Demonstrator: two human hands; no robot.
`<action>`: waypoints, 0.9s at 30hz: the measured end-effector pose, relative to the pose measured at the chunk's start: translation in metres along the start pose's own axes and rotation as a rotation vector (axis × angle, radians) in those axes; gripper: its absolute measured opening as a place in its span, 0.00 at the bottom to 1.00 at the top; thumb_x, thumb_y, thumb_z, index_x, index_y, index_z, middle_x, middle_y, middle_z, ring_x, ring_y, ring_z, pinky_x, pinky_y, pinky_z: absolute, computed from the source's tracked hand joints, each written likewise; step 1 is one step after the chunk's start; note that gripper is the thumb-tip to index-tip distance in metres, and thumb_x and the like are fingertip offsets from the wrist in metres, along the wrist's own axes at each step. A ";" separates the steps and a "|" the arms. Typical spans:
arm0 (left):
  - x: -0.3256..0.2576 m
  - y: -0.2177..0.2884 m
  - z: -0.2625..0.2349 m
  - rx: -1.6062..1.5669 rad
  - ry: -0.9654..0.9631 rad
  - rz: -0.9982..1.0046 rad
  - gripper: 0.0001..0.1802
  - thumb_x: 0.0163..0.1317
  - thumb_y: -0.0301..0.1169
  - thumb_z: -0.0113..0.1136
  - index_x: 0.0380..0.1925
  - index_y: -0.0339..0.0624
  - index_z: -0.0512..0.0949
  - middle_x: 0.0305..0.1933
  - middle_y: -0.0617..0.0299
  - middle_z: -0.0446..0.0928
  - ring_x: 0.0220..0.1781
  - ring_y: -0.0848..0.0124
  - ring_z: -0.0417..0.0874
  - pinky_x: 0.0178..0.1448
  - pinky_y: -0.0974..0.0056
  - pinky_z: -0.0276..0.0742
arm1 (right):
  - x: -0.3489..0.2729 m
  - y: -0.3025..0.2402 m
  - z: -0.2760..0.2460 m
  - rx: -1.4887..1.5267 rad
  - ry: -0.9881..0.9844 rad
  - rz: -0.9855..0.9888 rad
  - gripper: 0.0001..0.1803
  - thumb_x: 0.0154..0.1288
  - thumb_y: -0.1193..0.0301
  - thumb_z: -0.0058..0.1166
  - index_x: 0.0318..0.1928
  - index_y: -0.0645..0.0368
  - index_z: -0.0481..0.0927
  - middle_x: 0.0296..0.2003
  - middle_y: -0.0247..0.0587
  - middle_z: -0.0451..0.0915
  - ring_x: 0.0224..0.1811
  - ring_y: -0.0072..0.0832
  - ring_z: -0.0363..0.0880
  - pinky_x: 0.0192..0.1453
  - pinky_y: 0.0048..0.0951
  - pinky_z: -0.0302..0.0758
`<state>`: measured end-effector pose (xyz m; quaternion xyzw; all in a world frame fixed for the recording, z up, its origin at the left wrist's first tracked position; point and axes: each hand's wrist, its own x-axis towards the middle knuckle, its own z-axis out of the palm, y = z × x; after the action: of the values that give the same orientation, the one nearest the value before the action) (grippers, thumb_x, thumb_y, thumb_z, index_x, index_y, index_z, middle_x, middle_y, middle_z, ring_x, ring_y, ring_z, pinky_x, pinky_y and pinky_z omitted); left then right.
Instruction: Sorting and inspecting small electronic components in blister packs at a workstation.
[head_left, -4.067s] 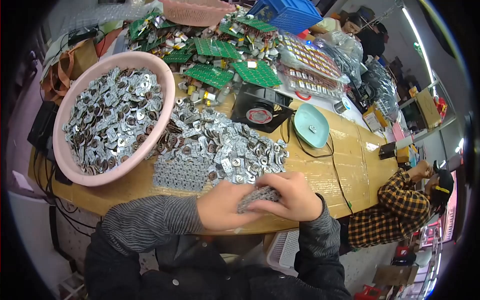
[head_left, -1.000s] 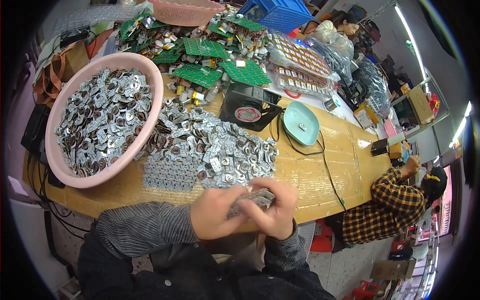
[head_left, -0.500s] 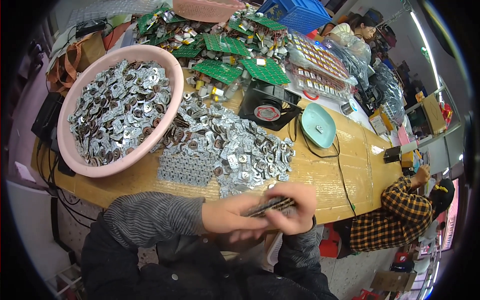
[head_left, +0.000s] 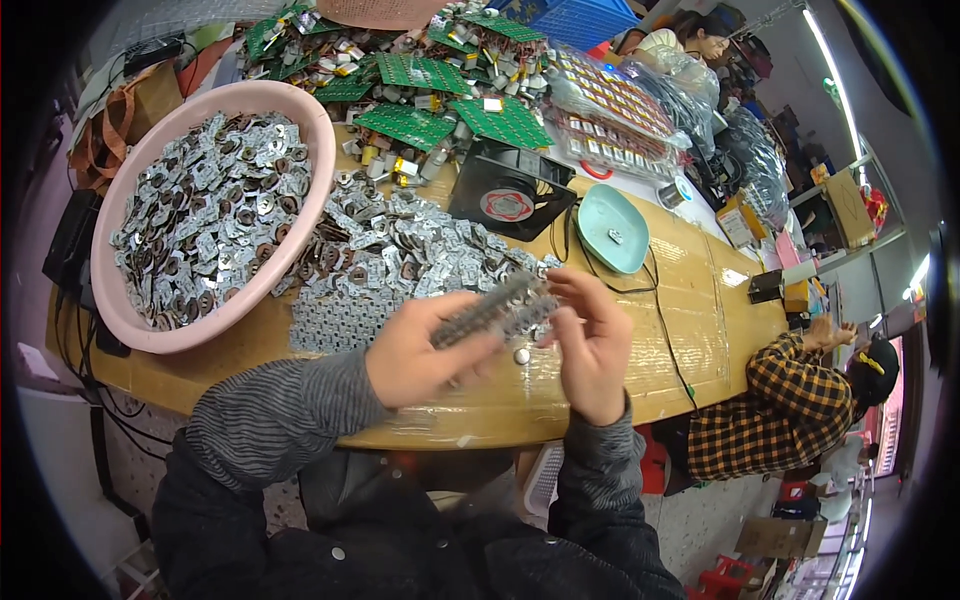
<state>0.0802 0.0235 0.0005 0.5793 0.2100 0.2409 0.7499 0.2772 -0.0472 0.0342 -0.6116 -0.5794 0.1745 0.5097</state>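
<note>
My left hand (head_left: pixel 425 350) is closed round grey strips of small joined circuit boards (head_left: pixel 485 318), blurred by motion, held tilted above the table's front part. At their far right end, the thumb and fingers of my right hand (head_left: pixel 592 345) are curled round the strips' edge. A small round whitish piece (head_left: pixel 521 356) shows just below the strips. Behind my hands spreads a heap of loose grey boards (head_left: pixel 400 235), many with brown round discs. Left of it, a neat grid of the same boards (head_left: pixel 345 320) lies flat, partly covered by my left hand.
A pink basin (head_left: pixel 325 150) full of similar boards stands at left. Green circuit panels (head_left: pixel 420 73) are piled at the back. A black fan (head_left: pixel 505 195) and a turquoise dish (head_left: pixel 595 215) with one small piece stand beyond my right hand. A person in a checked shirt (head_left: pixel 745 435) sits at right.
Both hands have risen forward over the table with the strips, which are now tilted and more exposed. My right hand has shifted toward their right end. The view has moved slightly.
</note>
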 end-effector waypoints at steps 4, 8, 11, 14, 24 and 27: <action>0.001 0.010 -0.005 -0.124 0.113 0.079 0.14 0.70 0.28 0.59 0.51 0.31 0.76 0.41 0.54 0.84 0.31 0.74 0.84 0.33 0.69 0.82 | -0.005 0.020 -0.035 -0.231 -0.241 0.061 0.10 0.60 0.73 0.68 0.40 0.66 0.85 0.29 0.38 0.84 0.26 0.22 0.80 0.32 0.24 0.78; 0.002 0.009 -0.006 -0.033 0.082 0.033 0.13 0.68 0.27 0.62 0.47 0.30 0.78 0.36 0.55 0.85 0.25 0.76 0.82 0.25 0.72 0.76 | -0.011 0.044 -0.029 -0.412 -0.455 0.016 0.10 0.55 0.72 0.70 0.37 0.63 0.86 0.29 0.44 0.83 0.28 0.30 0.83 0.34 0.28 0.79; 0.001 0.009 -0.004 -0.054 0.122 -0.003 0.11 0.66 0.27 0.64 0.43 0.30 0.79 0.31 0.59 0.84 0.22 0.78 0.81 0.21 0.74 0.72 | -0.003 0.042 -0.028 -0.388 -0.509 0.012 0.10 0.55 0.73 0.70 0.37 0.63 0.86 0.27 0.43 0.82 0.27 0.31 0.83 0.34 0.28 0.79; 0.000 0.011 -0.006 0.011 0.193 0.025 0.10 0.65 0.28 0.65 0.39 0.31 0.81 0.27 0.61 0.82 0.20 0.79 0.80 0.21 0.75 0.70 | 0.007 0.029 -0.031 -0.390 -0.655 0.090 0.10 0.54 0.73 0.70 0.37 0.62 0.86 0.26 0.44 0.82 0.27 0.30 0.83 0.34 0.29 0.79; -0.005 0.023 -0.002 -0.059 0.153 -0.099 0.10 0.63 0.27 0.68 0.39 0.31 0.83 0.26 0.63 0.82 0.19 0.81 0.78 0.23 0.74 0.72 | 0.048 -0.001 -0.042 0.526 -0.498 0.358 0.05 0.64 0.84 0.61 0.39 0.74 0.83 0.30 0.50 0.85 0.32 0.28 0.86 0.37 0.25 0.83; -0.003 0.021 -0.006 -0.027 0.135 -0.142 0.09 0.62 0.24 0.68 0.40 0.30 0.83 0.26 0.63 0.81 0.20 0.81 0.79 0.24 0.74 0.75 | 0.044 0.002 -0.045 0.474 -0.546 0.376 0.05 0.64 0.84 0.60 0.40 0.74 0.83 0.30 0.50 0.85 0.31 0.29 0.86 0.37 0.25 0.84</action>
<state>0.0717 0.0311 0.0190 0.5352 0.2973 0.2282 0.7570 0.3259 -0.0263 0.0680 -0.5037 -0.5151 0.5496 0.4230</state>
